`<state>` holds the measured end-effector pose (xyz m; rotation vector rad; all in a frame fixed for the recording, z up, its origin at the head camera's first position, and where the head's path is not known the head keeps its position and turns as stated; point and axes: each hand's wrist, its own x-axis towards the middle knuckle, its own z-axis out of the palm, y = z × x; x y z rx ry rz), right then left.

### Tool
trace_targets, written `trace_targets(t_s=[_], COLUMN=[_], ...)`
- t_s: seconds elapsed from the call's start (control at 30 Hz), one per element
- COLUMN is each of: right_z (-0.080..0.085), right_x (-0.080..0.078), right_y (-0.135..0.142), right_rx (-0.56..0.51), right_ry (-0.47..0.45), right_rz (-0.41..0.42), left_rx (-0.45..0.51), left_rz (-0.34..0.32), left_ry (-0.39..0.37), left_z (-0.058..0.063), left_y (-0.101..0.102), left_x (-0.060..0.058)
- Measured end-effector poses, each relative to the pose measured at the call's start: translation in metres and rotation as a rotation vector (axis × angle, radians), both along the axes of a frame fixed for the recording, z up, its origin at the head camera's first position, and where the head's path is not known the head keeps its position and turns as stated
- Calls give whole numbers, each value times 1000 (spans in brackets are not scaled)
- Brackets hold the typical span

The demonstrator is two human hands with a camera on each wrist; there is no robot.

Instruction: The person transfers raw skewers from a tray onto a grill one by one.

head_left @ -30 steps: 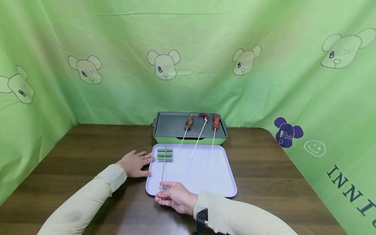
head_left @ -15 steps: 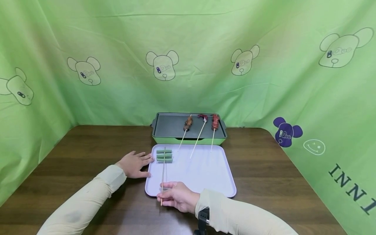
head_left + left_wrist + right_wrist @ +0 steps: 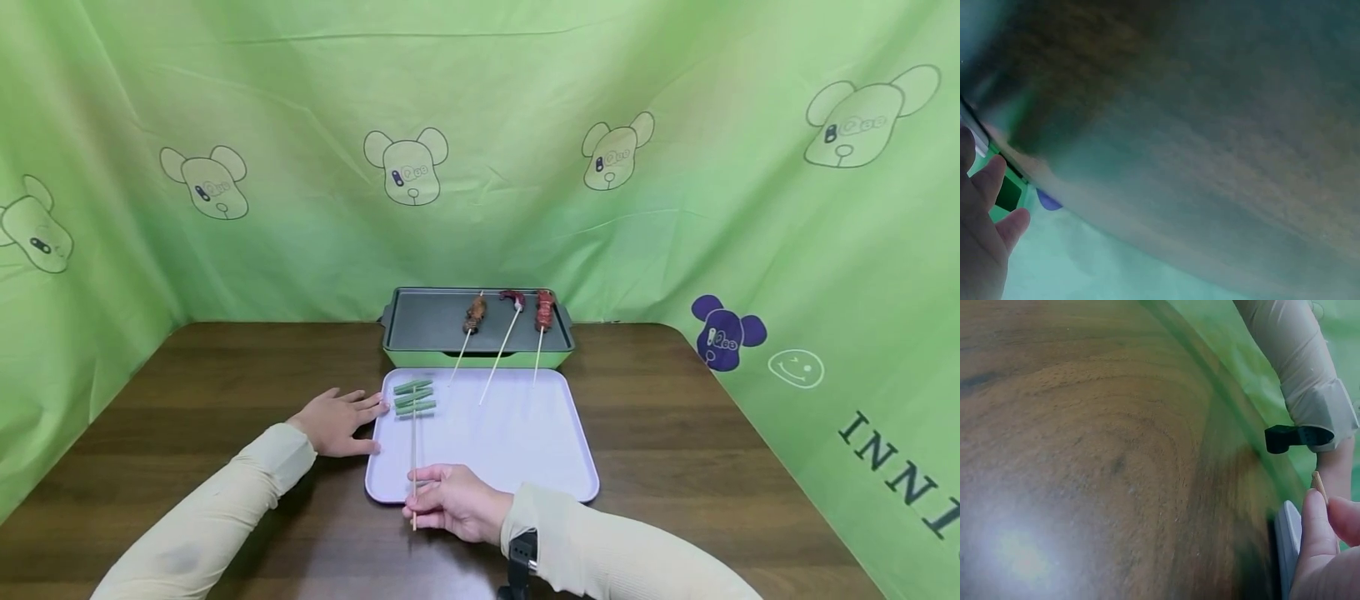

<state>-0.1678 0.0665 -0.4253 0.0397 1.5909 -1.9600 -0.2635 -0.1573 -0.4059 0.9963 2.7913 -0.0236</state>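
In the head view my right hand [image 3: 459,502] pinches the lower end of a wooden skewer [image 3: 414,446] above the front left edge of the white tray [image 3: 510,450]. Several green vegetable pieces [image 3: 415,399] are threaded crosswise on its far end, over the tray's back left part. The right wrist view shows the skewer's blunt tip [image 3: 1317,480] between my thumb and fingers. My left hand [image 3: 337,425] lies palm down with fingers spread, its fingertips touching the tray's left rim. Only part of that hand shows in the left wrist view.
Behind the tray stands a green grill with a dark plate [image 3: 427,321]. Across it lie a brown meat skewer [image 3: 475,315], a dark red curled skewer [image 3: 516,300] and a red meat skewer [image 3: 543,311], their sticks reaching over the tray. A green curtain [image 3: 300,250] encloses the wooden table [image 3: 660,467].
The held skewer has drawn slightly toward me and turned more upright in view, with its green pieces now slanted. My left hand keeps its place on the rim. The head view has shifted slightly.
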Motion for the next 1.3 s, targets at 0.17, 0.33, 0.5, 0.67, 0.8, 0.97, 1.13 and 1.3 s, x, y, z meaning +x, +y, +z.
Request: trace_targets(t_s=[0.17, 0.33, 0.5, 0.67, 0.8, 0.97, 1.13, 1.3], right_z=[0, 2, 7, 13, 19, 25, 33, 40], right_x=[1, 2, 4, 6, 9, 12, 10, 7], right_y=[4, 4, 4, 4, 4, 7, 9, 7], right_rx=[-11, -25, -40, -54, -58, -54, -64, -73], right_ry=[-6, -9, -23, -28, -32, -31, -36, -36], right_rz=[-4, 4, 26, 46, 58, 87, 131, 151], left_rx=[-47, -68, -68, -51, -42, -46, -50, -55], left_rz=[12, 9, 8, 11, 9, -7, 3, 3], left_ry=[15, 39, 46, 39, 35, 39, 32, 31], left_z=[-2, -4, -8, -7, -6, -6, -6, -5], left_y=[2, 1, 0, 0, 0, 1, 1, 2], left_x=[-1, -3, -5, -4, -3, -4, -5, -4])
